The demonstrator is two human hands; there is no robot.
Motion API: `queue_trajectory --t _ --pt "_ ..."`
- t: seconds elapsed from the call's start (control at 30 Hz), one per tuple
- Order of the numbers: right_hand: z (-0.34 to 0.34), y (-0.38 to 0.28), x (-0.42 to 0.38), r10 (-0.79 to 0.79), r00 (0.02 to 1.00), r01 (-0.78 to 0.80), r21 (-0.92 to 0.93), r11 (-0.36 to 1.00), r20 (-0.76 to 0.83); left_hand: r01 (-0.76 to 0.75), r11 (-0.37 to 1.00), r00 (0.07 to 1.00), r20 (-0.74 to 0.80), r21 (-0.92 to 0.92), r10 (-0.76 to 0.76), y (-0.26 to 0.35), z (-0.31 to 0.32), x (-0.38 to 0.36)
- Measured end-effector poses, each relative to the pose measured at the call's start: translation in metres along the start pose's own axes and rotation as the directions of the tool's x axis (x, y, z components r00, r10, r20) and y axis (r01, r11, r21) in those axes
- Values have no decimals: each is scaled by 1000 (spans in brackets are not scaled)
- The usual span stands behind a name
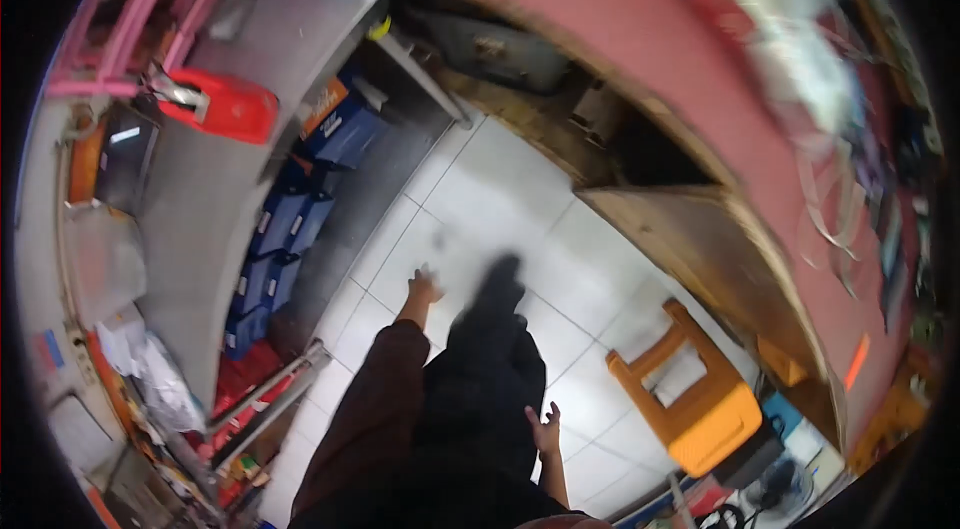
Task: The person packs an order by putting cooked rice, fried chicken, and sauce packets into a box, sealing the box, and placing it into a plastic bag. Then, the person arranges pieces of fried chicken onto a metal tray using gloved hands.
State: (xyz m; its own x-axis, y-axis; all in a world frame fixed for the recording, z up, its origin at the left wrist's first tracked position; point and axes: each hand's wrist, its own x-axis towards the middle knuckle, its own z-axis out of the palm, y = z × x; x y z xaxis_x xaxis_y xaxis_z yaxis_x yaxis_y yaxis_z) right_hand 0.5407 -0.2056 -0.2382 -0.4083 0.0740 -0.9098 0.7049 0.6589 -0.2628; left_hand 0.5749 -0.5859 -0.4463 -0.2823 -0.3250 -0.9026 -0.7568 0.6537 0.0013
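Head cam tilted hard, view looking down over own body onto white tiled floor. Much motion blur.

Left hand out ahead on extended arm in brown sleeve, fingers spread loose, holding nothing, hanging over floor tiles just beside dark blurred leg/foot. Likely swung out for balance mid-step. Right hand low, close to body, forearm bare, fingers splayed and released, empty too; palm side can't tell.

Landmark: orange plastic stool, upright on floor, right of right hand, apart from it, parked against wooden cabinet front, prob. kept out of walkway. Red-topped counter above cabinet, cluttered, items too blurred to name.

Far side of floor from stool: steel counter carrying red container and pink rack. Blue boxes stacked beneath it, stored off the walkway. Nearest thing to left hand: bare floor, nothing within touch.
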Motion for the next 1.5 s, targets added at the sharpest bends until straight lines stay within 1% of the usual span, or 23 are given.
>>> queue_trajectory --t 0.07,0.2,0.3,0.33,0.37,0.4,0.43,0.5,0.6,0.67,0.73,0.87,0.93,1.0,1.07,1.1,1.17,1.2,1.27,1.33,1.4,1.47,1.5 --pt "37 10 77 -224 966 155 -404 902 -130 98 990 994 -35 -98 -102 -2 43 84" --pt "66 -41 151 -459 871 330 -481 812 -176 141 983 988 -50 -115 -147 -21 97 213" --pt "78 -51 188 -560 822 447 -487 750 -107 252 857 880 -262 -449 -396 -44 120 284" --pt "82 -57 194 -591 802 477 -502 721 -86 111 554 670 -349 -825 -655 -57 129 312" --pt "85 -57 199 -581 808 477 -470 743 -98 -190 178 418 -244 -965 -875 -64 133 331" --pt "85 -55 208 -589 804 485 -483 729 -82 -190 159 410 -226 -969 -884 -68 140 346" --pt "83 -52 214 -621 780 514 -493 702 -72 -144 -72 491 -8 -987 -871 -74 148 360" --pt "86 -60 214 -637 768 528 -500 686 -62 -87 -297 550 202 -951 -810 -85 156 369" --pt "91 -71 203 -643 766 556 -510 656 9 -157 -295 692 109 -942 -714 -89 164 371" --pt "95 -74 194 -619 785 526 -541 656 14 -168 -365 636 181 -916 -750 -72 150 364" --pt "95 -75 190 -589 808 491 -569 660 13 -150 -226 393 152 -963 -907 -69 152 373" --pt "102 -75 197 -589 808 500 -559 661 27 -277 -128 332 30 -952 -943 -94 134 370" --pt "101 -80 199 -581 814 496 -523 693 2 15 -5 699 14 -1000 -715 -113 124 369" --pt "108 -94 195 -554 832 482 -550 682 42 -2 -6 785 2 -1000 -619 -96 95 334" --pt "112 -104 184 -542 839 480 -526 702 42 -255 215 640 -331 -943 -693 -59 21 257" --pt "112 -113 172 -529 846 462 -576 674 60 -413 367 652 -552 -833 -520 -61 18 256" --pt "108 -116 156 -575 815 481 -634 606 70 -744 235 560 -775 -626 -294 -37 -14 206" --pt "102 -117 148 -631 774 511 -651 562 62 -770 286 548 -821 -570 -158 -20 -45 153" --pt "82 -138 120 -725 688 646 -483 591 33 -782 180 613 -789 -597 44 19 -119 18" --pt "64 -231 37 -756 649 739 -169 652 -82 -804 103 581 -738 -585 341 51 -229 -145" --pt "36 -340 -53 -816 556 827 206 524 -156 -809 64 489 -609 -584 625 71 -318 -269" --pt "-4 -437 -139 -948 315 906 309 290 -33 -790 118 427 -402 -602 810 85 -372 -339" --pt "-22 -463 -175 -943 326 905 312 291 -67 -822 33 324 -419 -569 848 93 -386 -359"
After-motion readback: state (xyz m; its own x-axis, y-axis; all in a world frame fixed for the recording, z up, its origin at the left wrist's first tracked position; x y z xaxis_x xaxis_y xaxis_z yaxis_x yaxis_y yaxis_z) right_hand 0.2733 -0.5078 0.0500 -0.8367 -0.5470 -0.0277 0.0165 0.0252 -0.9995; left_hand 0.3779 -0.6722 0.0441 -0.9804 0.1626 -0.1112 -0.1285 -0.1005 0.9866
